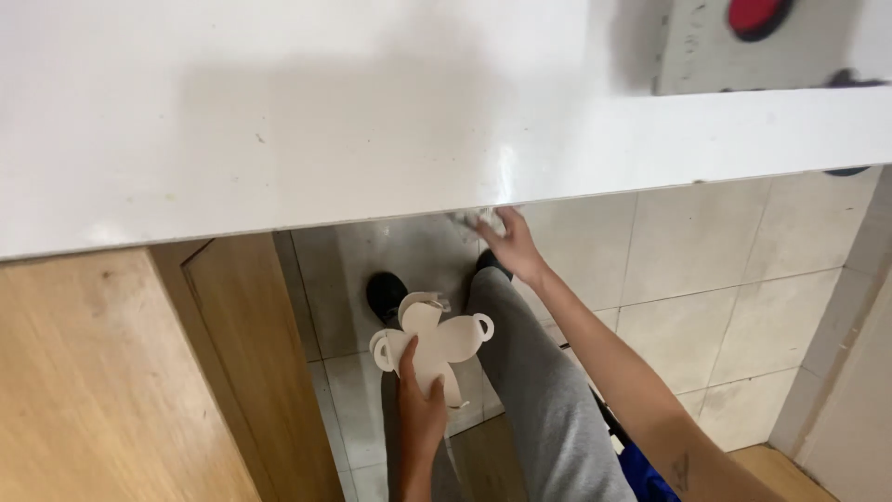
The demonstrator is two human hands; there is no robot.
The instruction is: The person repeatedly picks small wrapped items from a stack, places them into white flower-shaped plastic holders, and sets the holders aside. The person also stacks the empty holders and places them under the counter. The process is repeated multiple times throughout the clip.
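Left hand (420, 409) grips a flat cream cardboard cutout (430, 349) with four rounded lobes, thumb pressed on its face, fingers curled behind its lower lobe; the piece stands up from the fingers, long axis roughly vertical. Right hand (509, 244) reaches forward under the white counter edge (372, 218), fingers closed around a small pale scrap (469, 220), kind unclear. Cutout sits well apart, down-left of the right fingers. Grey trouser leg (534, 390), black shoe (384, 293), wooden cabinet door (102, 390), tiled floor (706, 270) around.

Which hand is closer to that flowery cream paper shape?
Left. The left hand holds the cream paper shape from below. The right hand is apart from it, up at the white counter's edge.
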